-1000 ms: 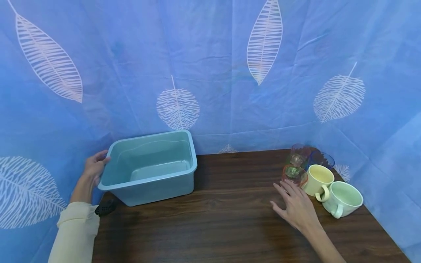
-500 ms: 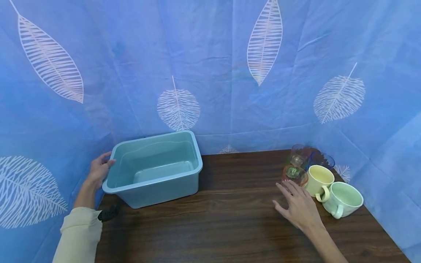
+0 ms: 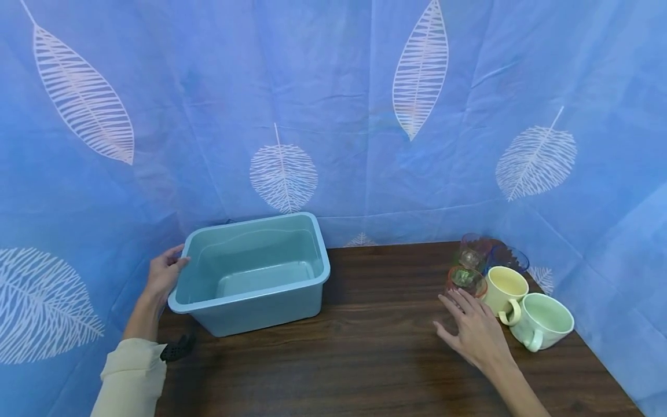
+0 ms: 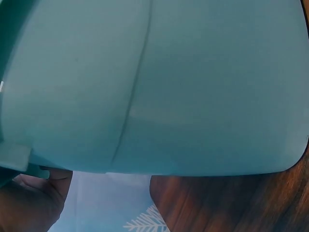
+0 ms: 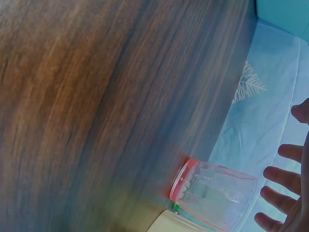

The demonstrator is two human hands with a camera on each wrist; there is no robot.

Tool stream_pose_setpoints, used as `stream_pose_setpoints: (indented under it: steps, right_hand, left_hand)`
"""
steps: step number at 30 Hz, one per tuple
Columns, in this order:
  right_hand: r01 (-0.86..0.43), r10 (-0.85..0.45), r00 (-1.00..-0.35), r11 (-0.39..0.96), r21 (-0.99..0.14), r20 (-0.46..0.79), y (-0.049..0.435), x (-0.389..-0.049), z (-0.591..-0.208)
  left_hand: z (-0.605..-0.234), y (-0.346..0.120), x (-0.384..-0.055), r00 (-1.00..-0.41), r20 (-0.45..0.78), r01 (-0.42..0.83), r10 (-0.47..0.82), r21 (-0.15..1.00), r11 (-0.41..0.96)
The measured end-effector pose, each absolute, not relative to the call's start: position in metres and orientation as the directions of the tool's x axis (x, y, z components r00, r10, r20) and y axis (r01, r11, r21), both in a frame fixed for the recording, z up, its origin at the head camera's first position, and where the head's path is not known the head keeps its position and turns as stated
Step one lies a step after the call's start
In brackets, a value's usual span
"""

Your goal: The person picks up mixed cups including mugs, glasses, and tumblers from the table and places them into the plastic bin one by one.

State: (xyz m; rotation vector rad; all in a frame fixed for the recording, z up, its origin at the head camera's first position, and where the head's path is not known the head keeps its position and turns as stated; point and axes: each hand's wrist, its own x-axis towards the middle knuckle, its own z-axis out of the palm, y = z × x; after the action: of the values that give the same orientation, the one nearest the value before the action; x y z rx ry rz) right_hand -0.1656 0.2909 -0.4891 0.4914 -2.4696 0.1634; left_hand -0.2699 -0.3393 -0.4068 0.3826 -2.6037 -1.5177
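Head view has the left hand (image 3: 162,275) gripping the end rim of a blue-green plastic basin (image 3: 266,313), thumb over the lip, at the left of the table (image 3: 339,370). Thin-walled, the basin looks light, stiff and smooth; its turned-out rim seems the surest hold. The right hand (image 3: 476,336) has its fingers spread beside an orange-rimmed clear tumbler (image 3: 466,279), apart from it in the right wrist view. That cup looks light, slick and perhaps breakable, best held round its sides. Next to it sit a yellow mug (image 3: 506,289) and a pale green mug (image 3: 548,324), likely heavier, with handles to grasp; behind stand a pinkish tumbler (image 3: 473,248) and a blue cup (image 3: 508,258).
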Motion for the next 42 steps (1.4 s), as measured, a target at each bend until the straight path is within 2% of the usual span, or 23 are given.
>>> stream_pose_setpoints:
  steps: [10,22,29,37,42]
  right_hand:
    - [-0.406,-0.344,-0.71,0.913,0.042,0.614,0.294,-0.168,-0.488]
    - [-0.361,-0.308,-0.782,0.933,0.01,0.542,0.3,-0.165,-0.484]
    - [-0.364,-0.302,-0.771,0.932,0.001,0.561,0.302,-0.165,-0.482]
    - [-0.348,-0.283,-0.774,0.937,-0.007,0.566,0.303,-0.169,-0.481]
    - [-0.347,-0.287,-0.777,0.938,-0.001,0.56,0.304,-0.171,-0.479]
  left_hand:
    - [-0.408,-0.326,-0.266,-0.962,-0.003,-0.138,-0.272,0.866,0.48]
    - [-0.404,-0.32,-0.258,-0.959,-0.117,-0.21,-0.258,0.905,0.369]
    - [-0.402,-0.316,-0.256,-0.951,-0.176,-0.249,-0.255,0.924,0.291]
    - [-0.408,-0.307,-0.262,-0.93,-0.107,-0.234,-0.351,0.911,0.341]
    - [-0.409,-0.303,-0.263,-0.926,-0.097,-0.232,-0.365,0.908,0.348]
